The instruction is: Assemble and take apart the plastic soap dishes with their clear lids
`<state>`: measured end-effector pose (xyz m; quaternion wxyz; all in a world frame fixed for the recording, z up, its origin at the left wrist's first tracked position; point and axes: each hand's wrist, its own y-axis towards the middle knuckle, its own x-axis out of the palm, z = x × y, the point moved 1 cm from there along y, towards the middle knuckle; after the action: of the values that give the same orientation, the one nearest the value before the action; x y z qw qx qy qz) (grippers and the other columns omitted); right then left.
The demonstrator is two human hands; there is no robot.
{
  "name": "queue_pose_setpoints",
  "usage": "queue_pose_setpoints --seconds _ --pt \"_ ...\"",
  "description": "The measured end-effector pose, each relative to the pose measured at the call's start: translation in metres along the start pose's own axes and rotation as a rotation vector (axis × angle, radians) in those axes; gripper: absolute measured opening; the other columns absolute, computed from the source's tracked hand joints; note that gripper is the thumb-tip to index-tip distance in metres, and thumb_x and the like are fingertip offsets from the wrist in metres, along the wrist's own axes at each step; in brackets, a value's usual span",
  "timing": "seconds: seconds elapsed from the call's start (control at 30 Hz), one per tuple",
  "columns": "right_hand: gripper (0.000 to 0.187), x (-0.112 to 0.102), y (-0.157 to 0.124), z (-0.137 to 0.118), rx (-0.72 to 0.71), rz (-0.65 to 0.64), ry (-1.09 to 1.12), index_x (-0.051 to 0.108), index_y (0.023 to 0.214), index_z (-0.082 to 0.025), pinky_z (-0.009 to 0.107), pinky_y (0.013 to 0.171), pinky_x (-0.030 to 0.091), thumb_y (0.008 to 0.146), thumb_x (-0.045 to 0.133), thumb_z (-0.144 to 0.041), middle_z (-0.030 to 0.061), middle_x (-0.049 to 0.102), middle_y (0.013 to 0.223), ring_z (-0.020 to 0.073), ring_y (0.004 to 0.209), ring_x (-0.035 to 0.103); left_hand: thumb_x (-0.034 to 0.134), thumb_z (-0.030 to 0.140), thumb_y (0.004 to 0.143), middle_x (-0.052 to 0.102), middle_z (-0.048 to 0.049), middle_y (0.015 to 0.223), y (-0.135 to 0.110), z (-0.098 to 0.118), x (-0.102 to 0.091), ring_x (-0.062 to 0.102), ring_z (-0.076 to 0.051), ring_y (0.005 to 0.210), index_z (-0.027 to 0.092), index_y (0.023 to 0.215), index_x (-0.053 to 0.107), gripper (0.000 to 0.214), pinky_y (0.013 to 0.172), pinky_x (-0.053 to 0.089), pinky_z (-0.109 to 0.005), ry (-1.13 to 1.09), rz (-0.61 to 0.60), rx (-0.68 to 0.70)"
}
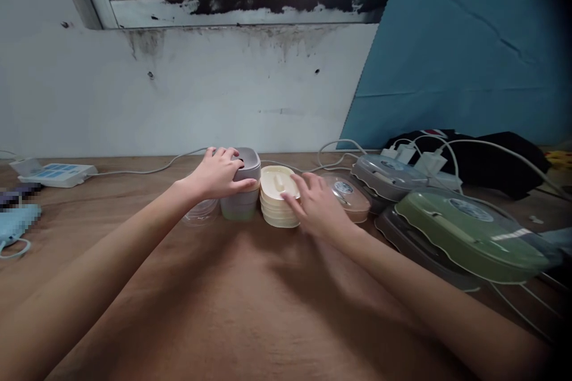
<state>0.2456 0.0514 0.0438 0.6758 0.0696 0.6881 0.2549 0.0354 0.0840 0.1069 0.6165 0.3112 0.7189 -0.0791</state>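
Your two bare forearms reach away from you across a brown wooden table and meet at a cream oval stack near the middle of the far edge. The stack is several shallow cream pieces nested one on another, and the top one has a raised ridge along its centre. You cannot see what is inside it.

Your right hand lies against the right side of the cream stack. Its fingers are spread and nearly flat, with the fingertips on the top piece, and it clasps nothing.

Touching the stack's left side stands a grey square container with its lid on, so its contents are hidden. Your left hand is curled over that lid, with the fingers across the top and the thumb pressed to the front.

Just left of the grey container, below your wrist, is a clear round tub.

Just right of the stack, behind your right hand, is a clear lidded container. Beyond it is a grey oval lidded container, and further right a large green-lidded container. White chargers with cables lie behind these.

Far left of the stack is a white power strip.
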Motion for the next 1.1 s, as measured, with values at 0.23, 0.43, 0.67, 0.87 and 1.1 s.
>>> queue_pose_setpoints --seconds 0.23,0.43,0.67,0.87,1.1 --pt "0.041 0.009 -0.026 0.059 0.144 0.0 -0.17 0.053 0.116 -0.007 0.047 0.079 0.042 0.091 0.035 -0.033 0.0224 0.056 0.115 0.0367 0.107 0.048 0.039 0.045 0.091 0.045 -0.0192 0.129 -0.021 0.011 -0.017 0.044 -0.031 0.116 0.01 0.121 0.05 0.047 0.094 0.035 -0.048 -0.14 0.389 0.077" --pt "0.037 -0.013 -0.089 0.048 -0.02 0.033 -0.193 0.059 0.109 -0.011 0.045 0.073 0.045 0.089 0.04 -0.036 0.0159 0.062 0.104 0.0321 0.087 0.054 0.046 0.03 0.087 0.049 -0.0169 0.116 -0.07 0.065 -0.016 0.047 -0.028 0.11 0.013 0.119 0.044 0.037 0.089 0.043 -0.045 -0.348 0.631 0.517" --pt "0.041 -0.039 -0.155 0.022 -0.482 0.078 0.261 0.044 0.126 -0.02 0.033 0.093 0.044 0.085 0.05 -0.025 0.0073 0.055 0.123 0.0243 0.122 0.041 0.062 0.047 0.076 0.026 -0.0312 0.139 -0.075 0.107 0.009 0.022 -0.035 0.134 0.001 0.136 0.023 0.084 0.103 0.033 -0.044 -0.669 -0.009 0.628" --pt "0.103 -0.013 -0.142 0.025 -0.177 -0.228 0.712 0.0 0.142 -0.025 0.046 0.1 0.04 0.068 0.071 -0.031 0.0148 0.019 0.148 0.0312 0.134 0.027 0.068 0.038 0.067 0.04 -0.0252 0.128 -0.084 0.111 0.022 0.039 -0.033 0.122 0.005 0.134 0.034 0.082 0.097 0.04 -0.041 -0.825 -0.13 0.482" --pt "0.116 -0.002 -0.111 0.014 -0.114 -0.495 1.004 -0.008 0.143 -0.026 0.047 0.103 0.033 0.061 0.074 -0.028 0.0138 0.034 0.138 0.029 0.126 0.04 0.052 0.043 0.082 0.039 -0.0127 0.132 -0.157 0.069 0.032 0.042 -0.028 0.122 0.021 0.134 0.033 0.059 0.1 0.037 -0.042 -0.888 0.147 -0.133"
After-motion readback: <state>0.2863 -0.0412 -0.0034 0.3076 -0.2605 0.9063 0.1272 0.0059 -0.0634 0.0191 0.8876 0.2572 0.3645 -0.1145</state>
